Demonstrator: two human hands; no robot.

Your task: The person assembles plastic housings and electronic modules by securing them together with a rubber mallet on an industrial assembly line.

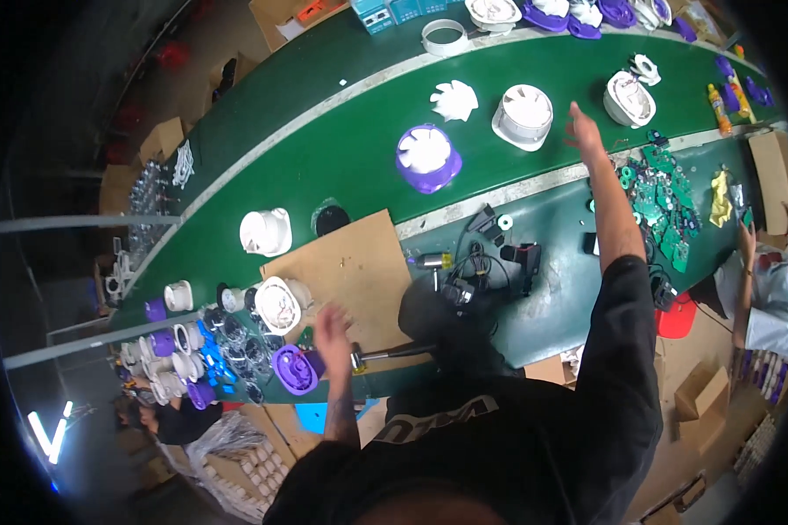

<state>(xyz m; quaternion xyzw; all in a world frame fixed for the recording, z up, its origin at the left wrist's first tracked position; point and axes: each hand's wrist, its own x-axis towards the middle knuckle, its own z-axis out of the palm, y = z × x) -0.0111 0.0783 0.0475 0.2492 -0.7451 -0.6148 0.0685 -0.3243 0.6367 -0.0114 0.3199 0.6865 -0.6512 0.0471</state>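
Note:
My right hand (582,129) is stretched far out over the green conveyor belt (341,149), fingers apart and holding nothing, between a white round fan housing (524,115) and another white housing (629,98). My left hand (331,330) hovers low at the near edge, fingers spread and blurred, just above a purple round part (294,367) and next to a small hammer (390,353). A cardboard sheet (355,262) lies beside it.
A purple housing with a white fan blade (427,156), a loose white blade (454,99) and a white housing (266,231) sit on the belt. Green circuit boards (665,206) lie at right, tools and cables (481,262) in the middle. Another person's arm (749,262) is at far right.

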